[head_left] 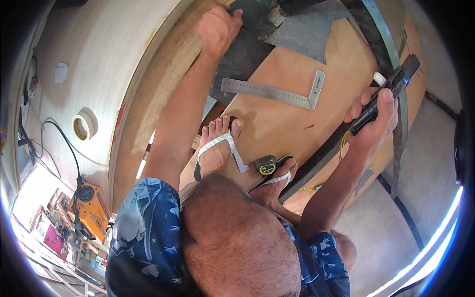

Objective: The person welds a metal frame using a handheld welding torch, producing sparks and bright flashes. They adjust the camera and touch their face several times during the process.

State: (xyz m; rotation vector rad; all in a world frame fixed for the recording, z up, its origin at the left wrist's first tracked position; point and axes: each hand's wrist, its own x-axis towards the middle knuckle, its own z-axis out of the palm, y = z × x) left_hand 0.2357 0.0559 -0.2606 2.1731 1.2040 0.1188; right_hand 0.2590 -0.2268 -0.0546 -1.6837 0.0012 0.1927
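Observation:
At the top, my left hand point(220, 28) is closed at the edge of the brown wooden board point(168, 67), beside a dark sheet point(242, 57). Its fingertips are hidden, so what they hold does not show. On the right my right hand point(380, 111) wraps round a black handheld tool point(391, 88) with a dark head pointing up and away; its exact kind is unclear. A small white piece point(379, 78) shows beside the tool. Between the hands, a metal try square point(269, 93) lies on the plywood. A black and yellow tape measure point(265, 165) sits between my feet.
Dark metal bars point(383, 47) run along the plywood's right side. A grey cut sheet point(307, 32) lies at the far end. To the left, a roll of masking tape point(83, 125) rests on a pale panel, with an orange machine point(91, 210) and black cable nearer me.

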